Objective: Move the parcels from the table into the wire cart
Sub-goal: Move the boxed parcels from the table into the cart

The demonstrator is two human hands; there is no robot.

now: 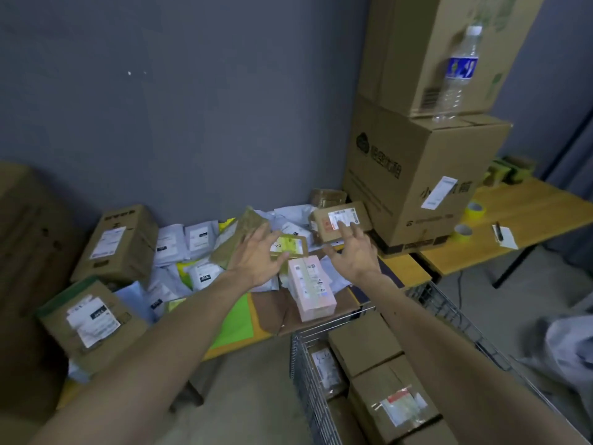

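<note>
Pink rectangular parcel (313,289) lies at the wooden counter's (407,271) near edge, above the silver wire cart (305,380); our left hand (256,256) and right hand (353,253) hover just beyond it, fingers spread, empty.

You have a wooden table (407,268) set against the grey wall (192,107). A brown box (118,242) sits at its far left corner. A green-topped box (90,319) sits by the near left edge. White soft bags (199,239) fill the middle. A pink box (313,290) lies on flat brown card (272,313) at the near edge, next to a green sheet (234,322). A big brown box (417,178) stands at the right end. The second table (529,213) to your right holds two yellow tape rolls (475,211) and a white paper (508,240) with a pen (498,229) on it.
</note>
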